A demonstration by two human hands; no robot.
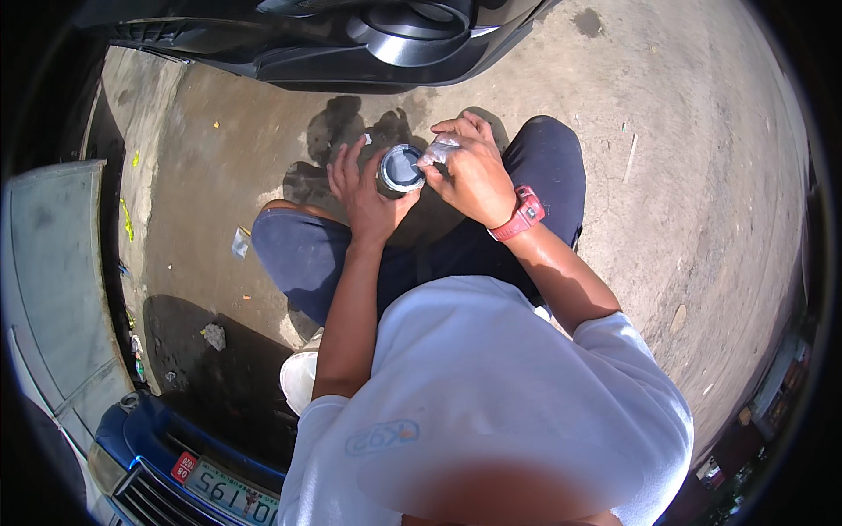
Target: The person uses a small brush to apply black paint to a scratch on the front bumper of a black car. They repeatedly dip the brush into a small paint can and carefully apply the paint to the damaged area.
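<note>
- The can (390, 184) is in front of my knees, held up over the ground (667, 202). Its round top faces up at me.
- Inside it is gray stuff (401, 165). I cannot tell if it is wet or dry. The rim has pale smears on it.
- I think the can is stiff and not too heavy, since one hand holds it. The smeared rim might be slippery, so the sides, under the rim, look like the best place to hold.
- My left hand (367, 193) grips the can by its side, with the thumb near me and some fingers spread out.
- My right hand (478, 180) has bent fingers that pinch some clear plastic (441, 147) by the can's right side. I cannot tell if they touch the rim. The plastic looks soft, thin and light.
- A red watch (522, 213) is on my right wrist.
- My left knee (303, 250) and right knee (548, 167) are bent, one on each side.
- A white bucket (300, 379) is by my left hip.
- A black car (412, 39) is at the far edge of the ground.
- A rock (214, 336) lies on the ground toward the near left corner, close to a blue car (167, 447).
</note>
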